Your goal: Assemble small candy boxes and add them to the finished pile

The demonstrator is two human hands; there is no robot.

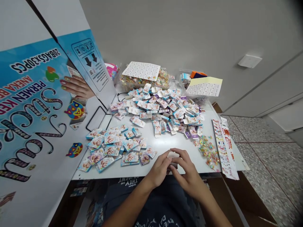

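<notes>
Box pile [112, 148] L on tbl [163, 144]; pkts [208, 150], strips [226, 148] R.

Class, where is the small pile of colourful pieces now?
In the head view, the small pile lies on the right of the table, between the right hand and long printed strips.

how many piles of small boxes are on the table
2: the back pile in the middle and the front pile at left. More could hide behind the big carton.

It looks like a packing workshop: heaped small boxes [163, 105] and filled bags [163, 77] crowd a white table [163, 144].
</notes>
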